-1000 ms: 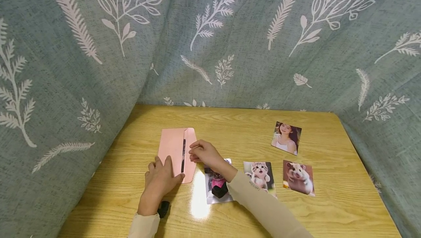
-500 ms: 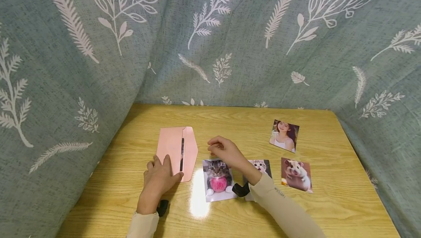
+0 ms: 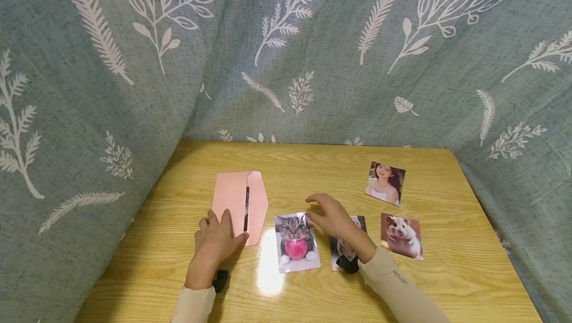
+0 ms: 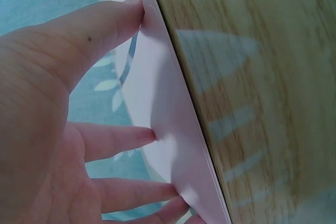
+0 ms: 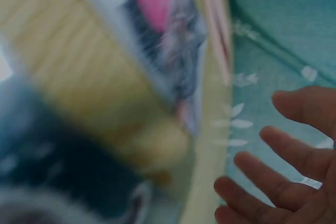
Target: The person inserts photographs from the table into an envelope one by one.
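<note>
A pink envelope (image 3: pixel 230 189) lies on the table at the left with its flap unfolded to the right. A dark strip, perhaps a photo's edge, shows in its opening. My left hand (image 3: pixel 214 243) rests on the lower part, fingertips and thumb pressing the paper; the left wrist view shows the fingers (image 4: pixel 126 195) spread. My right hand (image 3: pixel 332 219) hovers between two photos, fingers apart and holding nothing. Just left of it lies a photo of a cat with a pink ball (image 3: pixel 295 246). Under the hand and wrist, a kitten photo (image 3: pixel 337 251) is partly hidden.
A hamster photo (image 3: pixel 402 236) lies farther right, and above it a photo of a person (image 3: pixel 385 184). Patterned blue-green cloth (image 3: pixel 313 90) hangs behind and at both sides of the wooden table (image 3: pixel 447 189). Glare falls between the envelope and the cat photo.
My right hand has moved right from the envelope's flap, over the cat photo, uncovering it, to the kitten photo. Its fingers have spread. The left hand stays on the envelope.
</note>
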